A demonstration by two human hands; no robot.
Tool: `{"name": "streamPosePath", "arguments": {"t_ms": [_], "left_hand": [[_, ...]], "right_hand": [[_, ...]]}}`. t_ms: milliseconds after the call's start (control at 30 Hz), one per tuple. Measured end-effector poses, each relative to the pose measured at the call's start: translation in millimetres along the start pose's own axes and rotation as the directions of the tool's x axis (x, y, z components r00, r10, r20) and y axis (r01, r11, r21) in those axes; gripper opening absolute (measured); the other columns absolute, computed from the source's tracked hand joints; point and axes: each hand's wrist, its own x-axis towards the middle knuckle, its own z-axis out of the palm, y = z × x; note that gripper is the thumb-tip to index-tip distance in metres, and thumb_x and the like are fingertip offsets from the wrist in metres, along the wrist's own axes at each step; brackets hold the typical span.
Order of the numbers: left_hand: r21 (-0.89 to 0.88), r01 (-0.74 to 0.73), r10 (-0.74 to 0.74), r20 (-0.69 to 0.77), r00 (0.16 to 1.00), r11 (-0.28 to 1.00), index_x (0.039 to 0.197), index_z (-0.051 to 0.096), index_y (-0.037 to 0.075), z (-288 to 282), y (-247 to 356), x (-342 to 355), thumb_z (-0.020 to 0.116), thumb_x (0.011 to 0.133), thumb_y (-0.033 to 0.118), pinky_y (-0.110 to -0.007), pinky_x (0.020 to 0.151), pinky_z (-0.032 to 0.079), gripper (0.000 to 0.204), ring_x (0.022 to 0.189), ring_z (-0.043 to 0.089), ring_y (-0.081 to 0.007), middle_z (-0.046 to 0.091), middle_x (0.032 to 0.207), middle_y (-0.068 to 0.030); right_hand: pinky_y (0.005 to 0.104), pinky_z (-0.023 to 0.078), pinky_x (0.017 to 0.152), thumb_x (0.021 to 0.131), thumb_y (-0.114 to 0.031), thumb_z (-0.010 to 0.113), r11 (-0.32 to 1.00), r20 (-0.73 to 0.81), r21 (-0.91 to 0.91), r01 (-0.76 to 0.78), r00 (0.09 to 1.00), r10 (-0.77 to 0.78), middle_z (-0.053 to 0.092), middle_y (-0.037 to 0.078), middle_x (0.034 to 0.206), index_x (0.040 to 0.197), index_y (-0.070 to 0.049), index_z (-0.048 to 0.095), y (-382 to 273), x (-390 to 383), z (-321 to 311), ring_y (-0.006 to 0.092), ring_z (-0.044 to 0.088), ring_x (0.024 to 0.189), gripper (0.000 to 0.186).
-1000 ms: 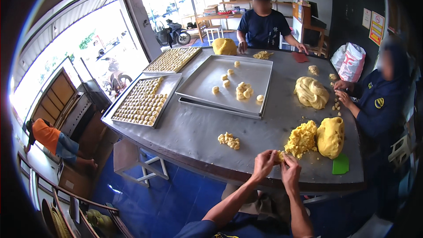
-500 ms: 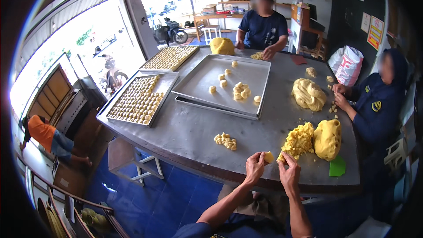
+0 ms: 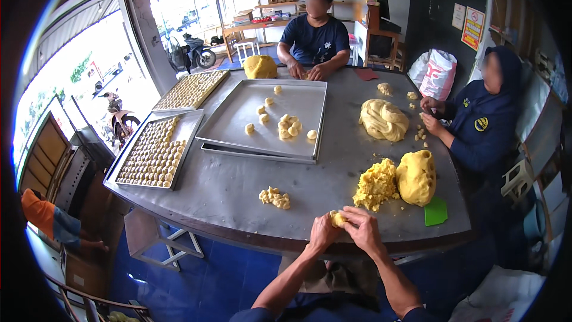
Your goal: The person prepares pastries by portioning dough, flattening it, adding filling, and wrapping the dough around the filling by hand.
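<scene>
Near the table's front edge, both hands are closed round a small pale-yellow dough piece (image 3: pixel 338 219): my left hand (image 3: pixel 323 231) grips it from the left, my right hand (image 3: pixel 363 229) pinches it from the right. Just beyond my right hand lie a crumbly yellow mound (image 3: pixel 374 183), a smooth yellow dough lump (image 3: pixel 415 179) and a green scraper (image 3: pixel 435 211). A cluster of small cream dough pieces (image 3: pixel 274 198) sits left of my hands on the metal table (image 3: pixel 226 209).
Trays of dough balls (image 3: pixel 149 175), a larger tray (image 3: pixel 238 137), twisted cream dough (image 3: pixel 382 120), a co-worker across (image 3: pixel 316 42), another at right (image 3: pixel 488 119), a person in orange (image 3: pixel 39 214) at far left, and a stool (image 3: pixel 143 232).
My hands came apart half a second ago and now meet again round the dough piece. The view has shifted, sliding the table leftward. The co-worker across has brought both hands together on the tabletop.
</scene>
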Motion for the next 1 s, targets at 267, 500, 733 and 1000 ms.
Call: {"name": "streamPosePath", "arguments": {"t_ms": [267,500,733,1000], "left_hand": [[-0.114,0.093,-0.097,-0.028,0.995,0.989,0.109,0.058,0.002,-1,21,-2,0.075,0.088,0.017,-0.054,0.073,0.055,0.031,0.089,0.069,-0.0475,0.072,0.089,-0.0247],[-0.246,0.023,0.003,0.107,0.994,0.969,0.102,0.068,0.001,-1,12,5,0.081,0.083,0.013,-0.041,0.076,0.057,0.026,0.084,0.073,-0.0343,0.073,0.09,-0.0186],[-0.086,0.042,-0.034,0.096,0.995,0.995,0.097,0.071,0.0,-4,20,-2,0.071,0.097,0.03,-0.044,0.075,0.054,0.03,0.083,0.07,-0.0365,0.071,0.089,-0.0191],[-0.374,0.195,-0.169,0.102,0.98,0.907,0.098,0.063,-0.002,2,-21,-3,0.058,0.107,0.04,-0.036,0.071,0.05,0.043,0.075,0.056,-0.0167,0.061,0.077,-0.0103]], "right_hand": [[0.0383,0.06,0.08,0.089,-0.003,0.073,0.918,-0.018,-0.381,0.112,0.992,-0.128,0.076,0.019,0.101,0.101,0.003,0.078,1,-3,8,0.0341,0.075,0.091,0.015],[0.0342,0.061,0.085,0.086,-0.002,0.079,0.929,0.003,0.249,-0.273,0.96,0.281,0.075,0.019,0.119,0.127,0.002,0.071,51,3,-3,0.0222,0.075,0.101,0.041],[0.0403,0.054,0.104,0.089,-0.001,0.07,0.955,0.033,-0.279,-0.101,0.993,0.115,0.066,0.023,0.133,0.13,0.005,0.066,31,16,-18,0.0387,0.064,0.123,0.041],[0.0452,0.028,0.126,0.098,-0.019,0.056,0.479,0.202,-0.85,0.22,0.975,-0.09,0.04,0.013,0.161,0.153,0.002,0.046,97,42,-3,0.0344,0.034,0.15,0.059]]}}
